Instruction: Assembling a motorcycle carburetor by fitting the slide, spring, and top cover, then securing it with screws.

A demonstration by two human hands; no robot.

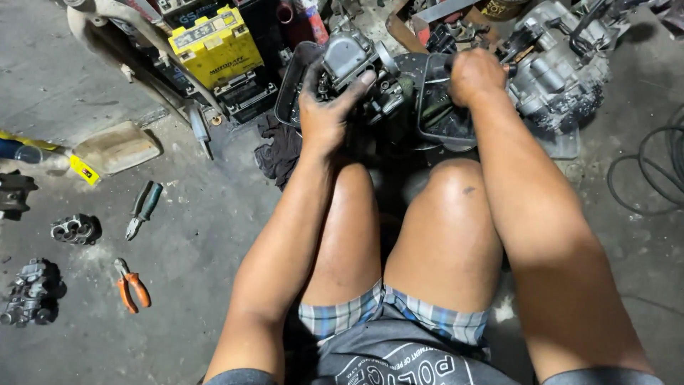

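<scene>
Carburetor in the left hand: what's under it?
A dark tray sits beneath the carburetor that the left hand grips. The tray's contents are hidden by carburetor and hand.

Floor: dull grey concrete with darker stains; battery bright yellow with a paler label, the one below it black. Pliers near left edge: one pair with orange handles, the other with dark teal-green handles; carburetor silver-grey metal, blackened with grime, as is the left hand. Shorts plaid in blue, white and grey; shirt dark grey with white print; tray black.
</scene>
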